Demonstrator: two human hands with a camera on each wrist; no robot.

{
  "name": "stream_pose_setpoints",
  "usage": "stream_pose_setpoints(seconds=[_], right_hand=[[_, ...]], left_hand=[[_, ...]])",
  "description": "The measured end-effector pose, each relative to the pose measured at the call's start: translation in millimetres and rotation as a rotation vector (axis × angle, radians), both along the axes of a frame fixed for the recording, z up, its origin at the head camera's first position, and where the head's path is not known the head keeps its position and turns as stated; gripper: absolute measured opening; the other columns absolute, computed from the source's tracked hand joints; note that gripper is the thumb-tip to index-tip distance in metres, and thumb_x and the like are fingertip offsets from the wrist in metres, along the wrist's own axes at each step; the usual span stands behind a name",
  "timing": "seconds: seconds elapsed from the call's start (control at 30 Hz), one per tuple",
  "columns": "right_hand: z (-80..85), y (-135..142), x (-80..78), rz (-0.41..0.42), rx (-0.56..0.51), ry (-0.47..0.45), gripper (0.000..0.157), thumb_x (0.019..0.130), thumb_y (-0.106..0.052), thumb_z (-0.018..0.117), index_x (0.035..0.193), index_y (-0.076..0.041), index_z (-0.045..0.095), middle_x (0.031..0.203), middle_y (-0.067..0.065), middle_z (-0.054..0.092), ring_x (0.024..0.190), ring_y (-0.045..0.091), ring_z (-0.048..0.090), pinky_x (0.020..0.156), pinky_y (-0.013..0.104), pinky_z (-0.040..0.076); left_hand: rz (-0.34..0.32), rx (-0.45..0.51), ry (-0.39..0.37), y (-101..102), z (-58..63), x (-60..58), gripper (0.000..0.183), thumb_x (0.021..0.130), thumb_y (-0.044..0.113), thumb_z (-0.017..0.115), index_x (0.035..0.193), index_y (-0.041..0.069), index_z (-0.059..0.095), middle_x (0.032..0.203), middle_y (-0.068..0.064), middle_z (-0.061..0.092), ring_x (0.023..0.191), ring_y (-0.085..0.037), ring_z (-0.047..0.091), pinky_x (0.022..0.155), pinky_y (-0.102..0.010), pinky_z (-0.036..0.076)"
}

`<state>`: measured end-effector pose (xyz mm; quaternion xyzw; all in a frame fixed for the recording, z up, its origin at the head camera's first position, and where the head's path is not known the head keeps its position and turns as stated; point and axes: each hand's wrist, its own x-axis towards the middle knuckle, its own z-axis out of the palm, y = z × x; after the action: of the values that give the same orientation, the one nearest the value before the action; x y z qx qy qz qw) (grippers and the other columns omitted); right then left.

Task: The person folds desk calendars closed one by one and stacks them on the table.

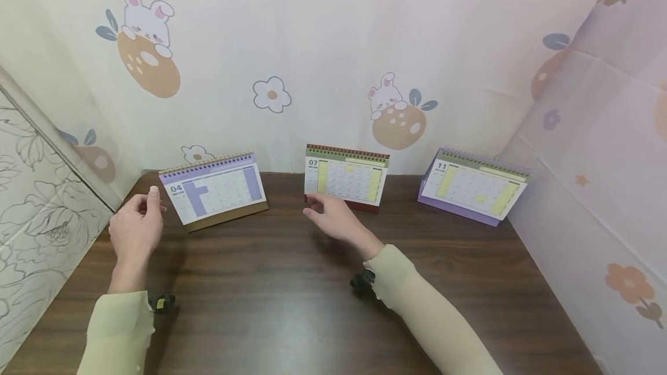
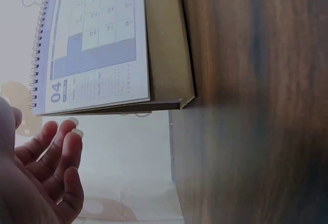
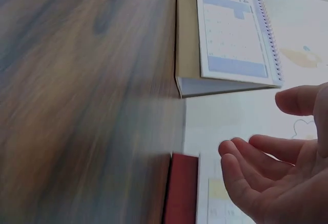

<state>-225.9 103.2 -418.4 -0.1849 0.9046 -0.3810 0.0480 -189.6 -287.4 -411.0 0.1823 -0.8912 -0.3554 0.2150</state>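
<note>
Three spiral-bound desk calendars stand along the back of the table. The left calendar (image 1: 221, 190) shows 04 on a purple page over a tan base. My left hand (image 1: 136, 224) is raised just beside its left edge, fingers loosely bent around nothing; the left wrist view has the fingertips (image 2: 77, 133) close by the calendar's side edge. In the middle is the 07 calendar (image 1: 346, 175), green and yellow with a dark red base. My right hand (image 1: 336, 219) hovers before its lower left part, thumb and fingers apart, holding nothing.
On the right, an 11 calendar (image 1: 474, 187) with a purple base stands angled near the side wall. A pale curtain (image 1: 323, 45) printed with rabbits and flowers hangs behind the dark wooden table (image 1: 281, 300). A small black device (image 1: 363, 280) sits on each wrist.
</note>
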Motion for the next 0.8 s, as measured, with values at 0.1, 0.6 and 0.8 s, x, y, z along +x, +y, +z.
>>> stream_pose_setpoints(seconds=[0.1,0.6,0.8], right_hand=[[1.1,-10,-7.5,-0.006,-0.014,0.012,0.047,0.101,-0.029,0.059,0.141,-0.005,0.054,0.135,0.009,0.060,0.118,0.022,0.059,0.100,0.041,0.045],[15.9,-61,-32.9,-0.033,-0.108,0.013,0.051,0.101,-0.032,0.058,0.146,-0.008,0.049,0.140,0.006,0.058,0.128,0.021,0.054,0.105,0.037,0.042],[16.3,-75,-43.8,-0.081,-0.162,-0.026,0.055,0.102,-0.040,0.054,0.148,-0.010,0.047,0.144,0.005,0.055,0.132,0.021,0.049,0.107,0.037,0.040]], left_hand=[[0.004,0.035,-0.010,-1,3.1,-3.3,0.065,0.104,0.056,0.032,0.109,0.002,0.068,0.110,-0.022,0.067,0.119,-0.046,0.050,0.098,-0.060,0.031],[0.032,0.159,-0.053,-1,18.1,-25.6,0.075,0.100,0.064,0.031,0.138,0.004,0.055,0.137,-0.020,0.056,0.129,-0.042,0.045,0.106,-0.056,0.028],[0.034,0.174,-0.117,3,19.7,-27.7,0.078,0.099,0.066,0.029,0.146,0.007,0.050,0.144,-0.020,0.051,0.136,-0.043,0.038,0.109,-0.057,0.025]])
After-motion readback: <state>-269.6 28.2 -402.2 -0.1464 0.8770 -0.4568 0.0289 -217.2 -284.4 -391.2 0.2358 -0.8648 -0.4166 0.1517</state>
